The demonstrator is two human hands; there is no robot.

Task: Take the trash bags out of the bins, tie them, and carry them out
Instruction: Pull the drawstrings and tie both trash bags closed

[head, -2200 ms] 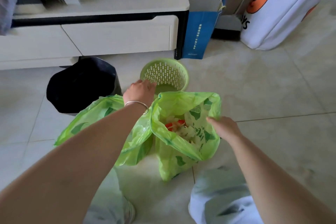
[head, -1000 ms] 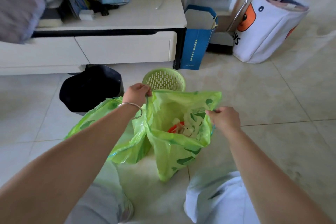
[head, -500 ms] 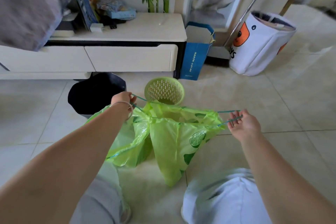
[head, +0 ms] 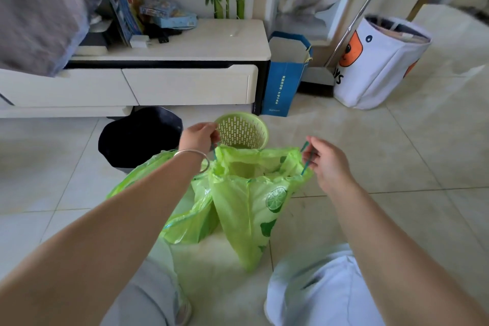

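Head: hands (head: 199, 137) closer vs. prior, bag (head: 251, 201) slacker.

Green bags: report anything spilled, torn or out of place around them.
Nothing stands out. The green bag hangs whole from its drawstrings, one in each hand; a second bag lies beside it, with no spill on the floor.

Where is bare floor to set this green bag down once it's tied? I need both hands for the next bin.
Bare tile lies right of the lime-printed green trash bag, before the white duck-print fabric basket. More lies far left, beyond the black bin. Crowded: between the perforated green plastic bin, black bin and second green bag.
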